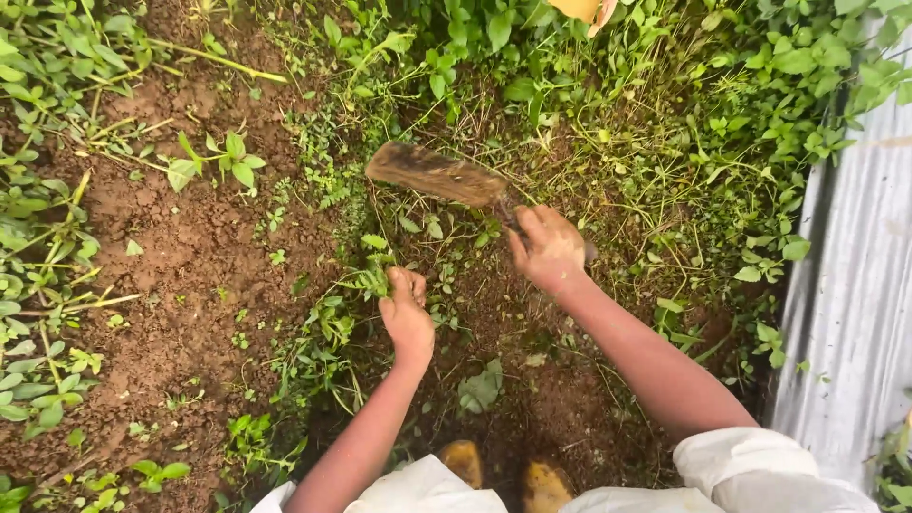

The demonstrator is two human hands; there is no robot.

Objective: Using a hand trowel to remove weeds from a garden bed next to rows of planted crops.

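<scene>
1. Our right hand (548, 249) is clamped on the handle of a flat, soil-caked blade (435, 175), which hangs tilted just above the weedy ground beyond both hands.
2. Our left hand (407, 311) is closed on a small leafy weed (370, 278), near the blade's path; a low or wide stroke could catch those fingers.
3. The handle is hidden under our right hand and looks muddy, so the grip may slip.
4. Our yellow-toed boots (503, 475) stand on the bare soil (190, 266) just behind; a glancing cut could travel towards them.
5. The corrugated metal sheet (855, 285) lies close on the right, where a swing might strike it.
</scene>
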